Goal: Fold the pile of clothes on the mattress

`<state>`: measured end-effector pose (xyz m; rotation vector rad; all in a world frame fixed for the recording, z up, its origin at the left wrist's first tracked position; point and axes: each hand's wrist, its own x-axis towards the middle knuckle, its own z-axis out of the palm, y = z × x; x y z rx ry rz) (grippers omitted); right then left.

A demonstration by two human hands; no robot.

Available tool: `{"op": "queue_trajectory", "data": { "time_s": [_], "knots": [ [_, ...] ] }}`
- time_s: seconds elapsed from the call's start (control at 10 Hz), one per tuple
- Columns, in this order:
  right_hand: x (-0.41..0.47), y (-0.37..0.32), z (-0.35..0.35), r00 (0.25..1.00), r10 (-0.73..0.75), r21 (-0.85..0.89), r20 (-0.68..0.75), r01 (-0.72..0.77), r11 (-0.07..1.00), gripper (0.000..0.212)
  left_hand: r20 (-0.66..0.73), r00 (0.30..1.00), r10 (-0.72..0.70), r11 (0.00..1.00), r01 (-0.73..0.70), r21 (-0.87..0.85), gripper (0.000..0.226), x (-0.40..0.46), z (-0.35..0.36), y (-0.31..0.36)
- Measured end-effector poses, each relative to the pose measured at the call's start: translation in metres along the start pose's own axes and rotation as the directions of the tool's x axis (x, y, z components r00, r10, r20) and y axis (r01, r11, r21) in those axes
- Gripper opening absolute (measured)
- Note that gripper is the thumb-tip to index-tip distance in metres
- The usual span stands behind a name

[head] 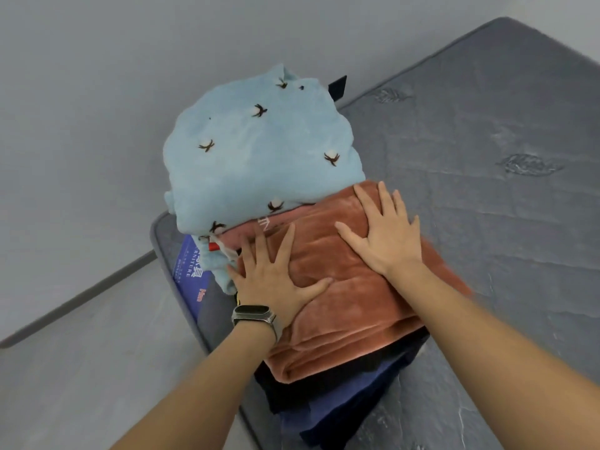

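A folded rust-orange plush garment (350,287) lies on top of a stack at the near corner of the grey mattress (487,190). Under it show a black garment (324,381) and a dark blue garment (350,414). My left hand (276,277), with a watch on its wrist, presses flat on the orange garment's left side. On its upper right part my right hand (386,235) lies flat with fingers spread. Behind them sits a heap topped by a light blue fleece piece (259,157) printed with small cotton flowers. A pink garment (240,237) peeks out beneath it.
A blue label (190,271) with white lettering lies at the mattress corner, left of the stack. A dark fabric corner (339,86) sticks out behind the blue fleece. Grey floor (81,352) meets a grey wall at a dark baseboard on the left. Bare quilted mattress stretches to the right.
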<state>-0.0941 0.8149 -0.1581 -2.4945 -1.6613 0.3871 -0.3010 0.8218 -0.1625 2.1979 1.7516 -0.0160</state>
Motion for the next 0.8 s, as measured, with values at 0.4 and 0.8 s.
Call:
{"op": "queue_trajectory", "data": {
  "time_s": [0.4,0.8],
  "knots": [
    [0.016,0.006,0.023,1.000,0.023,-0.009,0.012,-0.023,1.000,0.087,-0.079,0.997,0.015,0.999,-0.012,0.043,0.107,0.017,0.030,0.003],
    [-0.053,-0.002,-0.100,0.999,0.034,0.334,0.007,-0.034,0.942,0.089,0.168,0.984,0.058,0.998,-0.054,-0.027,0.090,-0.018,-0.073,0.000]
  ]
}}
